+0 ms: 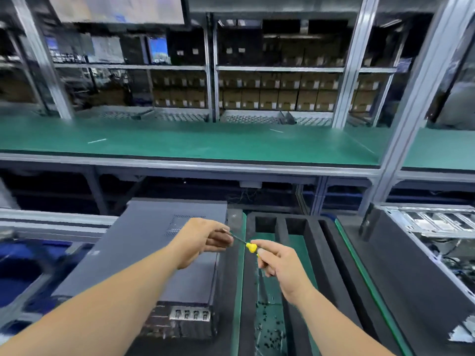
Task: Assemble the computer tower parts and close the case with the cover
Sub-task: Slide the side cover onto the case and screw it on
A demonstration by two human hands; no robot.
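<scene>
The right hand [276, 260] curls its grip round the yellow screwdriver [250, 247] handle; the left hand [203, 240] pinches at its tip, likely seating a screw, too small to see. The closed computer tower [154, 253] lies under the left grip. Next, the tip must meet a cover screw hole.

Single head-worn wide-angle view, looking forward and down: both bare forearms enter from the bottom edge, close up; long green-matted workbench [205, 145] and blurred metal shelving [270, 69] lie farther ahead.
</scene>
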